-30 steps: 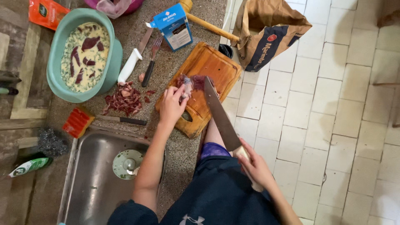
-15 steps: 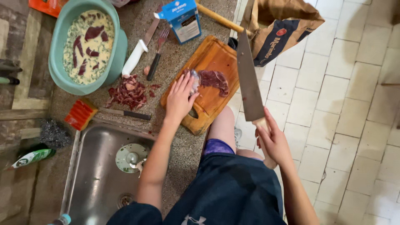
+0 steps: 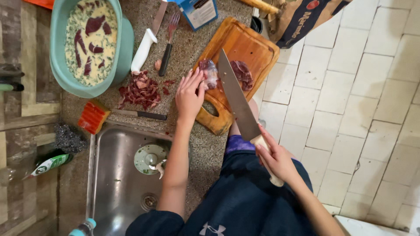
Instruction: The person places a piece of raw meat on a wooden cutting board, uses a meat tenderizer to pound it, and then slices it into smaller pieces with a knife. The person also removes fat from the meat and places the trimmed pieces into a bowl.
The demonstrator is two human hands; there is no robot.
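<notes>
A wooden cutting board lies on the speckled counter with pieces of raw red meat on it. My left hand rests at the board's left edge, fingers pressing a pale piece of meat. My right hand grips the pale handle of a large knife. Its blade angles up over the board, the tip between the two meat pieces.
A teal bowl holds creamy liquid with meat strips. Meat trimmings, a white-handled knife, a fork, a small dark knife, a carton and an orange sponge lie around. A steel sink sits below; tiled floor right.
The knife swung from beside the board, off the counter, to over the board with its tip at the meat. My left hand stayed on the meat.
</notes>
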